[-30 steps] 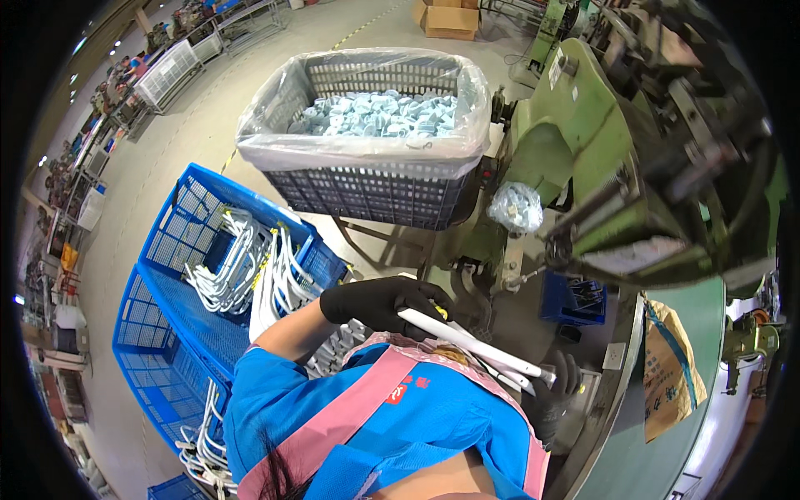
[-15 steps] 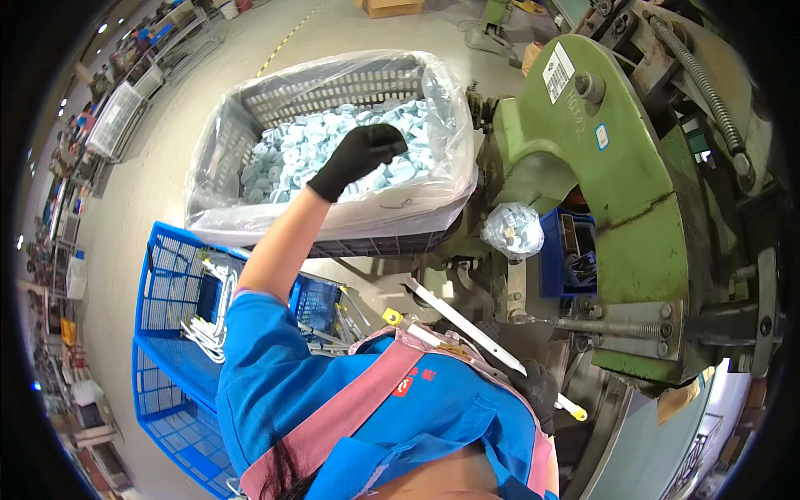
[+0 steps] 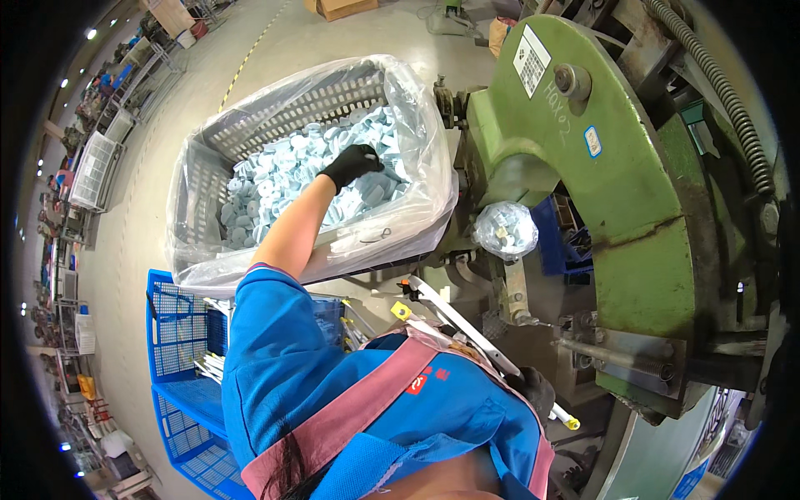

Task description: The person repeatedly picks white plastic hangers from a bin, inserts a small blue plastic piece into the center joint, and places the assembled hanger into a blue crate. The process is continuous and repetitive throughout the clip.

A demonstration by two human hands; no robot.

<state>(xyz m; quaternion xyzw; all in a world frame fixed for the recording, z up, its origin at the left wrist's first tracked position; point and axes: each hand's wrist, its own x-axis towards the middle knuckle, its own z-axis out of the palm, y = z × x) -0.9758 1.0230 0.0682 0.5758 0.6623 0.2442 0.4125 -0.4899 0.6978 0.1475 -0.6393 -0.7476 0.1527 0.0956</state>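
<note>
Fingers curled, my left hand is at the pale-blue pieces in the slotted basket; whether it grips any, I cannot tell. Its plastic liner probably stops spills. My right hand wraps the white frame, apparently steadying it. Green machine: printed label, handwriting.

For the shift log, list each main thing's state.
Light-blue plastic pieces: loose, heaped.
Dark, plastic-lined slatted crate: open.
White yellow-tipped metal tubes: held aslant.
Black-gloved left grip: curled, contents unclear.
Black-gloved right grip: closed on the tubes.
Blue plastic baskets: open.
Green metal machine: cannot tell if running.
</note>
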